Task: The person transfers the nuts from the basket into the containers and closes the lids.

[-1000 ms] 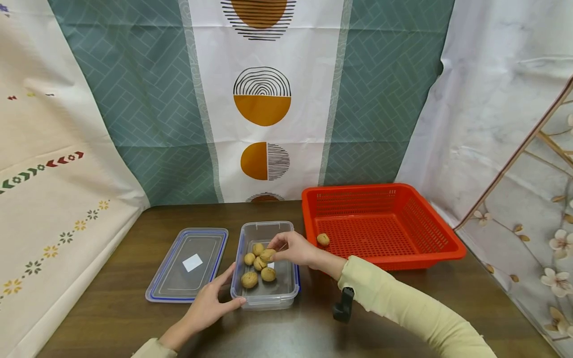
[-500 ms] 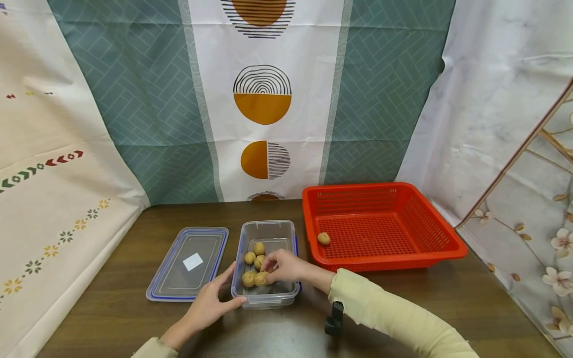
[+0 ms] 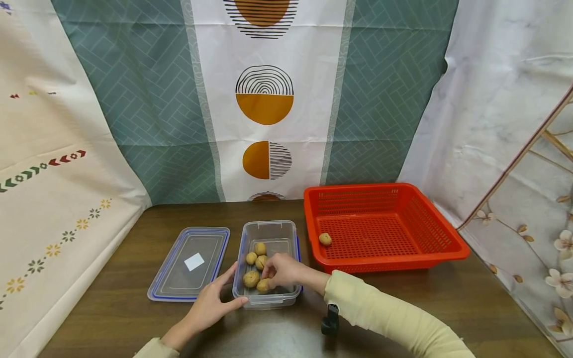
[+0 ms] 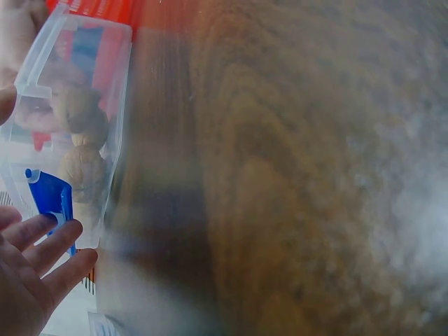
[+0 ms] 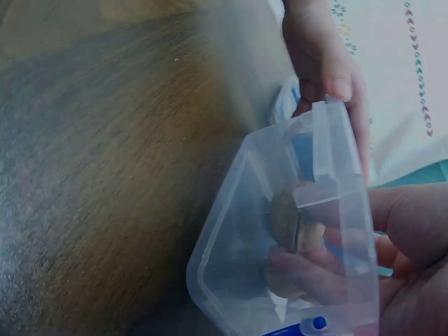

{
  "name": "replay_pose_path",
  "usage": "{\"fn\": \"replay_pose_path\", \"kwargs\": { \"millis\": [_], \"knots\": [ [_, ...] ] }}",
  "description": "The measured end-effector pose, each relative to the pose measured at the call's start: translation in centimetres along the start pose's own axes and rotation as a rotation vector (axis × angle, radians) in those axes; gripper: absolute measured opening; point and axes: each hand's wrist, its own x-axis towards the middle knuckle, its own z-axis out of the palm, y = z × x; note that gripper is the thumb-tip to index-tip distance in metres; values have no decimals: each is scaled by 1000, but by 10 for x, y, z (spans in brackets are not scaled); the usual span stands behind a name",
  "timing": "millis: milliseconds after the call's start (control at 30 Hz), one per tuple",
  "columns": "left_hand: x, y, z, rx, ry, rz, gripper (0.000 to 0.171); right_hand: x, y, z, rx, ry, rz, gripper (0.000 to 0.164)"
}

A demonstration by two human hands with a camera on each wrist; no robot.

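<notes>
A clear plastic container [image 3: 270,301] with blue latches stands on the table, several walnuts [image 3: 251,279] lying inside it. My right hand [image 3: 288,272] reaches in near the front and pinches one walnut [image 3: 262,286] low in the box, beside another. Through the clear wall in the right wrist view, its fingers show around a walnut [image 5: 306,234]. My left hand [image 3: 209,304] steadies the box from the left, thumb at the front corner. In the left wrist view its straight fingers [image 4: 59,245] lie at a blue latch [image 4: 50,192].
The container's lid [image 3: 172,281], with a white label, lies flat to the left. A red plastic basket [image 3: 394,260] stands at the right, one walnut [image 3: 325,239] in its left side. Curtains rise behind the brown table [image 3: 112,298].
My right hand has moved toward the front of the container and lowered a walnut there, beside the others. The left hand keeps its place at the box.
</notes>
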Motion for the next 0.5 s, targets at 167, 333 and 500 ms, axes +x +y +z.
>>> {"fn": "replay_pose_path", "kwargs": {
  "millis": [167,333,500],
  "knots": [
    [0,0,0,-5,7,-8,83,1,1,4,-120,42,-8,13],
    [0,-1,1,-3,22,-8,83,1,2,5,-143,49,4,15],
    [0,-1,2,-2,23,-4,83,0,1,4,-89,40,-2,14]
  ]
}}
